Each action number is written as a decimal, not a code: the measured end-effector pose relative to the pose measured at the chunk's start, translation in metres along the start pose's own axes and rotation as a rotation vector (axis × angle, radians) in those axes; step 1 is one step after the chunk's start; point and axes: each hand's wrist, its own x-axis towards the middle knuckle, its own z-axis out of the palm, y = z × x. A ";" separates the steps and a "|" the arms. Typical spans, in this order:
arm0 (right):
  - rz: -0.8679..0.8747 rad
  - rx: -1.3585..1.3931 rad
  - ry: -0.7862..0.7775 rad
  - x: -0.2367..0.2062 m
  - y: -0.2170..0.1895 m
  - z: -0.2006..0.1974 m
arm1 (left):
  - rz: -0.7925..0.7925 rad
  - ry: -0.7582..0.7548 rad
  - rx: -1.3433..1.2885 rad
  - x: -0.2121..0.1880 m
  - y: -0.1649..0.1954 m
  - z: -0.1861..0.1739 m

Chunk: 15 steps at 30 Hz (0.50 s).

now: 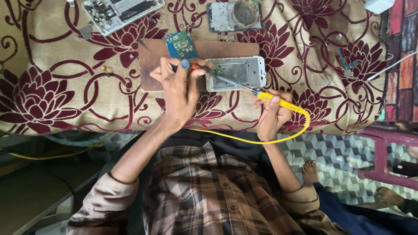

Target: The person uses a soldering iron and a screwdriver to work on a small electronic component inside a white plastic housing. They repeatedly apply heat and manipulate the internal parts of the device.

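My left hand [177, 93] grips a small tool [191, 65] at the left end of the opened phone [235, 72] on the wooden board [150, 65]. My right hand [272, 114], nearer, clasps the yellow probe [278, 102], its tip on the phone.

Desk's draped in a tan cloth [52, 56] with maroon flowers, and on it sit a brown board [152, 65], two gutted phone frames [124, 13] [235, 16], plus small loose parts.
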 end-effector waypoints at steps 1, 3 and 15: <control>0.000 0.004 -0.003 0.000 0.000 0.000 | 0.010 -0.001 -0.005 0.000 0.000 0.000; 0.000 0.012 -0.009 0.001 -0.001 0.001 | 0.013 0.002 -0.008 0.000 -0.001 -0.001; -0.044 0.000 -0.024 -0.003 -0.002 0.001 | 0.016 -0.021 -0.087 0.000 -0.003 -0.003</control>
